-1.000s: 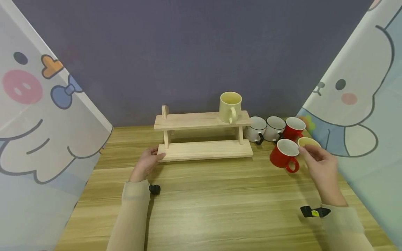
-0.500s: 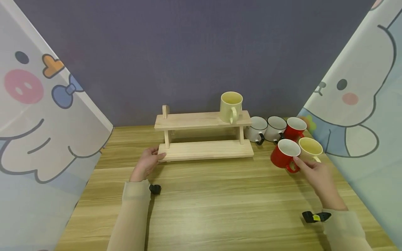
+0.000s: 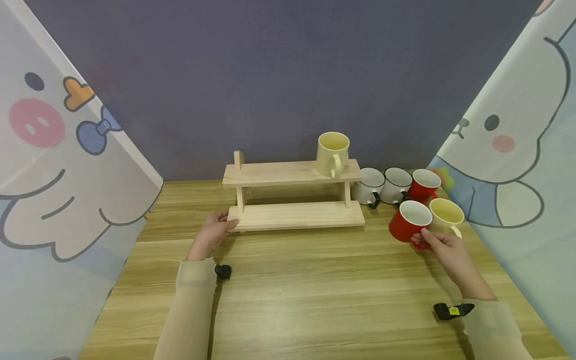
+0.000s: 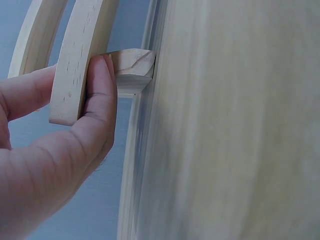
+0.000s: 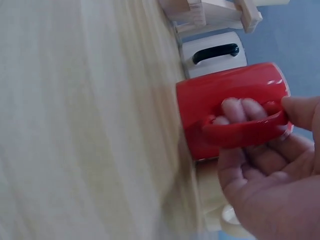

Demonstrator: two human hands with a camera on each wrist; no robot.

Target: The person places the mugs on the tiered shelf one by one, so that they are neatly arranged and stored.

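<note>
One cream mug (image 3: 333, 152) sits on the rack (image 3: 292, 172); your right hand (image 3: 445, 247) grips the red mug (image 3: 410, 223) handle, apparently not yet lifted; your left hand (image 3: 211, 232) pinches the rack.

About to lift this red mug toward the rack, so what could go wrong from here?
The red mug touches the yellow mug, so lifting it may knock that one. The right hand has only fingers hooked through the handle, a grip that might let it tilt. The rack could shift though the left hand holds it.

Pale yellow mug (image 3: 332, 153) upright on shelf top tier. Two white mugs (image 3: 370, 185), second red mug (image 3: 423, 183), second yellow mug (image 3: 445, 216) on wooden surface (image 3: 315, 295).
</note>
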